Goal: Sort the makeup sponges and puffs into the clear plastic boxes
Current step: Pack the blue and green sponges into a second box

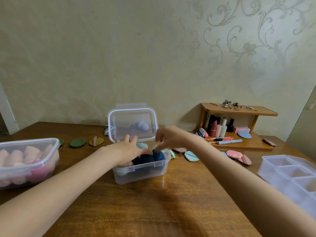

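Mid-table: our left hand (127, 152) rests in the open clear box (142, 171), fingers spread on navy sponges (150, 158); right hand (168, 136) hovers, fingers loosely curled.

- My right hand (166, 136) is smeared by motion, so I cannot tell how its fingers lie or whether they hold anything.
- My left hand (127, 152) covers part of the dark blue sponges (150, 159) in the middle box (142, 171); what lies under my palm is hidden.
- The pink-filled box (27, 161) on the left is cut by the picture's edge.
- The divided box (289, 173) on the right runs off the edge too.
- The small bits on top of the wooden shelf (239, 111) are too tiny to name.
- A lilac sponge (141, 126) shows only dimly through the raised lid (132, 124).
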Motion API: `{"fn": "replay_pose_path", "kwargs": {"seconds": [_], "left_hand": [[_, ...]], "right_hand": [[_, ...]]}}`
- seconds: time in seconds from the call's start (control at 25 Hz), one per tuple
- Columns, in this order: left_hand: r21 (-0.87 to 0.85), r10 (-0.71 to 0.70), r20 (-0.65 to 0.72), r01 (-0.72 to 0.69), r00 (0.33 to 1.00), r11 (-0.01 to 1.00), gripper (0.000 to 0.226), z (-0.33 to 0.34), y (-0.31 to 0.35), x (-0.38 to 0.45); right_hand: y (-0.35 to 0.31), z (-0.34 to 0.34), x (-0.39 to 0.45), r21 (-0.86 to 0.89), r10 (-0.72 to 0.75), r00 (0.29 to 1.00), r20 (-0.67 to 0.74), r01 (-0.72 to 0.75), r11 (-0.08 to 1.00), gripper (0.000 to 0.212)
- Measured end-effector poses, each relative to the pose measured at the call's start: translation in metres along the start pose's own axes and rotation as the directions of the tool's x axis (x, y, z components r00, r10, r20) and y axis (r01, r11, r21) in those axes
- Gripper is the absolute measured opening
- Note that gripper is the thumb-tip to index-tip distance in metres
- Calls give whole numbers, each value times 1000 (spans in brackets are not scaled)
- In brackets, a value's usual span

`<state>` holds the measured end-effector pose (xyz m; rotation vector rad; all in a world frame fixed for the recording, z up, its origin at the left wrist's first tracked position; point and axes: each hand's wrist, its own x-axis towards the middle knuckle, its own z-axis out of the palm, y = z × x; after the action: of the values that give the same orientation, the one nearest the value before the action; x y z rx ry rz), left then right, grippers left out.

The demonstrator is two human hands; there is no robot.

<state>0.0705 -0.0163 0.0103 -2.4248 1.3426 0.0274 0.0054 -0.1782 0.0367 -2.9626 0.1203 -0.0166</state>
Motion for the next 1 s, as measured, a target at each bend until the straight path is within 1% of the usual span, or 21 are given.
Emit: {"fn": "replay_pose_path", "kwargs": {"seconds": [0.04,0.08,0.12,0.16,0.2,0.24,0.28,0.36,0.44,0.52,0.56,0.6,0.64,0.68,0.72,0.76,0.8,0.84,0.88,0.92,1.0], "left_hand": [[-6,2,-1,-2,1000,1000,73,-1,-1,0],[-9,4,5,-4,1000,1000,73,-1,-2,0],[-9,3,17,-3,1000,1000,72,-2,-2,0],[-8,2,27,-2,1000,1000,72,-2,-1,1],[-4,4,30,-4,1000,1000,71,-3,-1,1],[0,11,27,-11,1000,1000,71,-2,0,2],[5,18,25,-18,1000,1000,70,-2,-1,2],[8,23,29,-23,999,1000,70,-2,-1,1],[12,20,24,-20,1000,1000,70,-2,0,0],[30,18,4,-18,1000,999,69,1,-1,0],[30,20,-5,-20,1000,999,69,3,-2,0],[32,17,-8,-16,1000,999,68,4,-3,-1],[32,16,-17,-15,1000,999,68,6,-6,-1],[31,16,-26,-15,1000,999,68,7,-8,-1],[19,9,-34,-8,999,1000,67,7,-10,-3],[-2,-1,-40,1,999,1000,67,7,-11,-5],[-59,-24,-46,21,999,998,67,7,-12,-8],[-145,-63,-40,57,997,988,70,7,-13,-10],[-241,-104,-46,90,993,966,73,9,-15,-9],[-319,-130,-60,104,990,942,76,10,-19,-9],[-399,-105,-57,74,993,914,70,11,-32,-11]], "right_hand": [[17,-7,1,24,79,992,-103,-77,997,23],[36,-8,2,-31,165,970,-178,-173,984,19],[54,-5,-1,-129,235,955,-181,-260,957,20],[69,4,-6,-223,282,952,-119,-302,927,24],[79,14,-10,-281,310,950,-36,-307,909,29],[89,27,-11,-283,306,952,15,-290,914,34],[94,36,-12,-241,299,954,17,-286,927,36],[99,43,-11,-156,285,955,-85,-295,943,35],[101,41,-9,-131,289,941,-175,-313,941,35],[95,30,-7,-142,263,925,-274,-309,940,33],[87,21,-6,-90,241,906,-347,-288,953,31],[75,11,-7,31,234,884,-405,-242,970,30],[61,-1,-8,221,238,877,-417,-156,963,30],[44,-12,-10,440,225,913,-341,-57,896,30],[26,-20,-13,625,147,968,-203,13,780,30],[9,-21,-15,711,28,997,-65,27,702,28],[-6,-16,-15,727,-85,995,53,19,686,26],[-21,-7,-12,729,-161,977,142,7,684,26],[-31,4,-9,734,-199,959,199,-11,680,28],[-39,14,-4,741,-216,949,230,-27,671,30],[-50,25,6,736,-196,950,244,-50,675,32]]}}
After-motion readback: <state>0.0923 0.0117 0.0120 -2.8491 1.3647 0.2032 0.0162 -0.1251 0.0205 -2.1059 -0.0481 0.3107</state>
